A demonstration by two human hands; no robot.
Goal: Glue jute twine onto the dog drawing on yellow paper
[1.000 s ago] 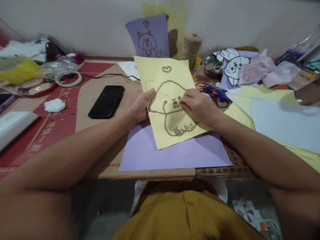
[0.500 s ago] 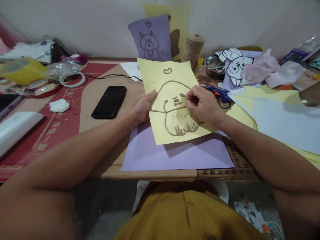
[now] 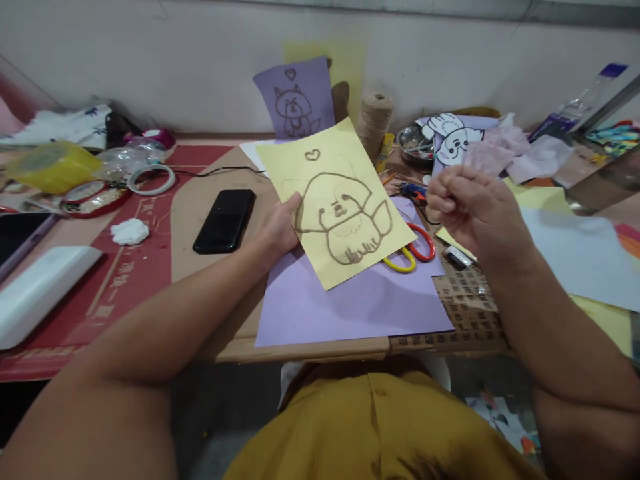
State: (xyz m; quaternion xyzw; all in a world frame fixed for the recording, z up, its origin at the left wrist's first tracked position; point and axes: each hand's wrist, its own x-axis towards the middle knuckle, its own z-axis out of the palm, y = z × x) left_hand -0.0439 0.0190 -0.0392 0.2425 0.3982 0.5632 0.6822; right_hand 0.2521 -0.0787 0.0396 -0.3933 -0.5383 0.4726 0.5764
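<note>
A pale wall [image 3: 175, 67] at the back, beyond the left fingers [image 3: 293, 204] and the right fingers [image 3: 445, 193] alike. Below them, a worktop [image 3: 193, 200] covered in brown and red cardboard. Printed on the red part, left of the left fingers, pale Chinese characters, slanted and too blurred to read; on the brown part beneath the right fingers, rows of dark Chinese characters, turned sideways and likewise smeared. Lying flat below and between both sets of fingers, a lilac sheet [image 3: 355, 307]. Above it, tilted, a yellow sheet [image 3: 336, 205] bearing a brown-outlined animal with a bushy tail, and a heart near the top edge. Left thumb closed over its left edge, keeping hold from that side. Right fingers curled together in a loose fist, raised to the right, apart from the sheet; cannot tell about anything small pinched inside. Right of the right fingers, a white sheet [image 3: 595, 253]. Far left of the left fingers, a long white case [image 3: 50, 287]. Beyond the left fingers, against the wall, a purple sheet [image 3: 320, 87] with a similar animal and heart. Just left of the left fingers, a black phone [image 3: 225, 220], screen dark. Beyond and left of the right fingers, a twine spool [image 3: 376, 117]. Below and left of the right fingers, red and yellow scissor handles [image 3: 433, 248], partly under the yellow sheet.
</note>
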